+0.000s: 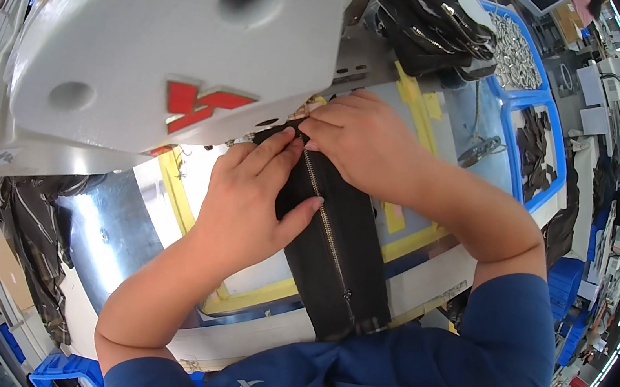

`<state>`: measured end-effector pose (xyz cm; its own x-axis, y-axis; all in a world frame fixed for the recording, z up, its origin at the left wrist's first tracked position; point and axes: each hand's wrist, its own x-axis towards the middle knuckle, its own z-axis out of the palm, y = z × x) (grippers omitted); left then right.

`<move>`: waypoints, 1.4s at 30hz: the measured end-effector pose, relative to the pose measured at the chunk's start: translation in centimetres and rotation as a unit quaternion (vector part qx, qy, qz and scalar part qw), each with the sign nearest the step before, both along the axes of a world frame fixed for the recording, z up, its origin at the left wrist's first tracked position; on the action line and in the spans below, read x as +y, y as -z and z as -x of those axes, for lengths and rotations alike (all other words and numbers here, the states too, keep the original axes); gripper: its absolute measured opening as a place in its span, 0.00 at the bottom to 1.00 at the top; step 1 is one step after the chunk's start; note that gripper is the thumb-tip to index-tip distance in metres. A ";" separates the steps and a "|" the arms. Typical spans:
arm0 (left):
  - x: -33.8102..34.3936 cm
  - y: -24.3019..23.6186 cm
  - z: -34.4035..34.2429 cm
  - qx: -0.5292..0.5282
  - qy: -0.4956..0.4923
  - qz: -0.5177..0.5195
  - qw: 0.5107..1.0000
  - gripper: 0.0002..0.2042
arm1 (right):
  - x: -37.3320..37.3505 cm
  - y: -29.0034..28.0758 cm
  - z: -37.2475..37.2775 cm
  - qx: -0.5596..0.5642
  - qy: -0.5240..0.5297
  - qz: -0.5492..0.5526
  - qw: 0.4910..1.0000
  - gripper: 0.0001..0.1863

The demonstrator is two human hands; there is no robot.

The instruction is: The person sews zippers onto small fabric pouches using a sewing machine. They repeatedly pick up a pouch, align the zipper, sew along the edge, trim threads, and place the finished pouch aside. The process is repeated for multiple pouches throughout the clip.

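Note:
A long black fabric piece with a metal zipper [355, 239] runs from the head of a white sewing machine [134, 34] down toward my body. My left hand [246, 196] lies on its left side, fingers stretched toward the machine and thumb out over the zipper teeth. At the far end of the fabric, my right hand [372, 143] has its fingers bent and pressed together on the cloth beside the zipper. The machine head hides the needle area and the fabric's far tip. Near my body, the zipper's lower end shows a small pull.
Yellow tape [256, 297] marks the worktable around the fabric. Zippered black pieces [433, 25] are piled behind the machine. Blue trays [510, 95] at right hold metal parts and dark pieces. More dark garment pieces [30, 241] hang at the left.

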<state>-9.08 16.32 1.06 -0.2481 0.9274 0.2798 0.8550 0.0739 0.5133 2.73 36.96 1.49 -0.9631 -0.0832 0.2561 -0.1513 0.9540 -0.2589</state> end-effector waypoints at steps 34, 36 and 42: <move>-1.1 -2.7 1.5 0.028 -0.086 0.135 0.987 0.26 | -3.9 -0.4 3.2 0.008 0.029 -0.057 0.998 0.08; -1.0 -2.6 1.2 0.037 -0.084 0.127 0.988 0.28 | -3.6 -0.7 2.9 -0.029 0.028 -0.060 0.997 0.09; -1.0 -0.5 -0.3 0.129 -0.070 0.063 0.987 0.38 | -4.1 -0.2 1.7 0.034 0.001 -0.136 0.990 0.21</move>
<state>-8.78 15.33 1.59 -0.3129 0.9205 0.2340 0.9325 0.2509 0.2597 1.05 32.90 1.67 -0.9443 -0.1566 0.2893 -0.1580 0.9873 0.0185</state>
